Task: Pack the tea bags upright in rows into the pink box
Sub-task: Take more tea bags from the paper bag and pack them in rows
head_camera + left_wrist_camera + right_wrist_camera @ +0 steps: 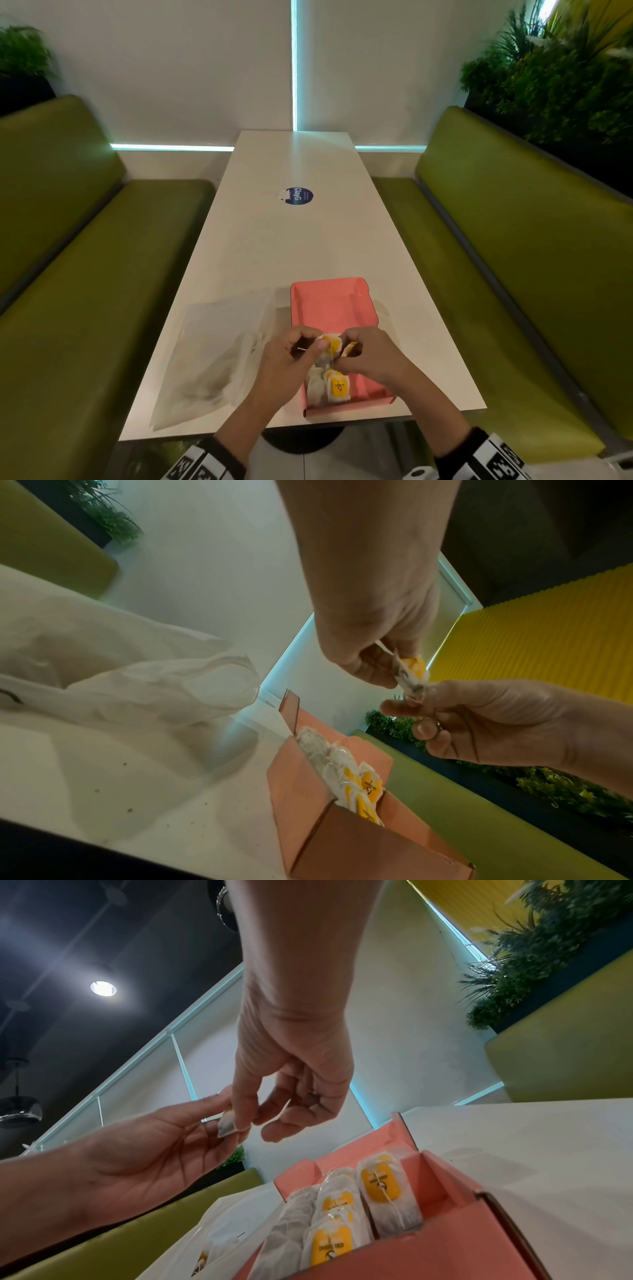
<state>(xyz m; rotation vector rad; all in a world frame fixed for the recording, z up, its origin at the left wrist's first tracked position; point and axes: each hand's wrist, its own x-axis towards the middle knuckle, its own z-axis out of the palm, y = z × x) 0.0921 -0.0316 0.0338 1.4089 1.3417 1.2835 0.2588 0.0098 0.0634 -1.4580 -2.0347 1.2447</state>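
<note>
Both wrists, banded in black and white, are seen at the near edge of the head view. Just beyond them, the left hand (291, 356) and the right hand (368, 353) are raised together over the near half of the pink box (334, 305). One tea bag (330, 344) is pinched between them: its left part is gripped by the thumb and fingertips of the left hand, its right part by those of the right hand. The bag is held clear of the box, directly above the row already packed, with its thread seen hanging down in the head view.

Packed tea bags (390, 1191) are stood in the near end of the box, toward its left wall; free pink floor is left to their right and across the far half. The held bag therefore appears to need only a straight descent, with its long axis turned upright to match the row. Neither hand is clearly nearer the gap; which hand will place the bag cannot be told.

A crumpled clear plastic bag (212, 356) lies on the white table (291, 246) just left of the box, with what seems to be more tea bags inside. A round blue sticker (299, 196) is fixed farther along the table. Green benches (513, 240) flank the table on both sides, and leafy plants (555, 75) stand behind them against a white wall.
</note>
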